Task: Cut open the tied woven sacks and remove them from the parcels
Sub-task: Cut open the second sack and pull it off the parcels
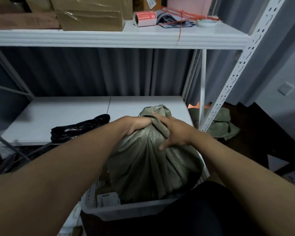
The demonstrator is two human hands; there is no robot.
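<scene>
A grey-green woven sack (148, 164) stands upright in a white plastic crate (126, 211), its top gathered into a bunch. My left hand (136, 124) grips the gathered neck from the left, fingers curled into the folds. My right hand (173, 132) wraps the neck from the right, with the thumb pointing down over the sack's shoulder. The tie itself is hidden under my hands. Parcels with labels (107, 199) show in the crate beside the sack. No cutting tool is visible.
A white metal rack: the lower shelf (58, 116) holds a black plastic bag (78, 128); the upper shelf (109, 38) holds cardboard boxes (90, 19), a label roll (144, 18), red string (182, 16). Another green sack (223, 126) lies on the floor at the right.
</scene>
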